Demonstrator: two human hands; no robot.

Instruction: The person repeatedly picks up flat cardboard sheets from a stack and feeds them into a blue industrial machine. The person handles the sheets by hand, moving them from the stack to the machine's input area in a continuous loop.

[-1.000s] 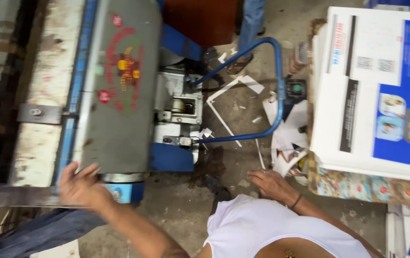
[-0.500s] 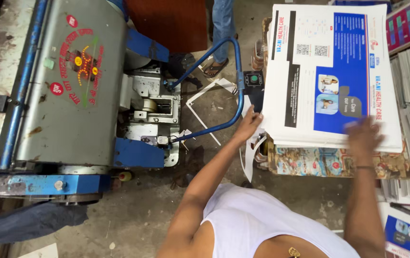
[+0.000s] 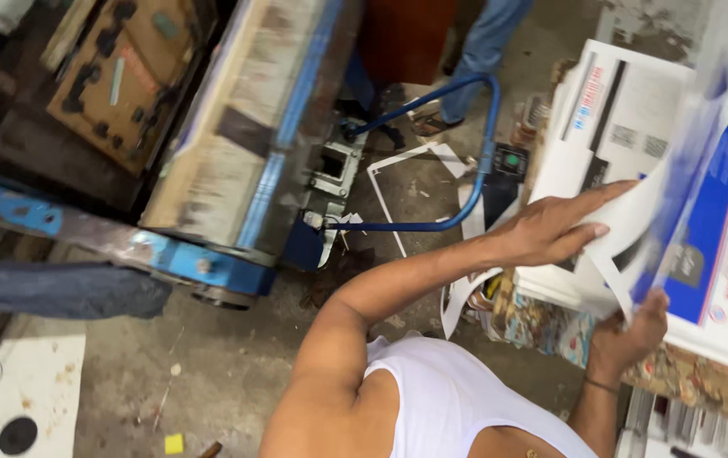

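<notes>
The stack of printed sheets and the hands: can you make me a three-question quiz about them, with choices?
1. Where does the left hand rest?
A. on the stack of printed sheets
B. on the floor
C. on the blue machine

2. What colour is the curved pipe handle beside the machine?
A. red
B. blue
C. yellow

3. What is the right hand doing?
A. hanging free
B. pressing a button
C. lifting the top sheet at its edge

Answers: 1 A, its palm lies flat on the white sheets. 2 B, the bent tube is blue. 3 C, its grip pinches a raised, blurred sheet.
</notes>
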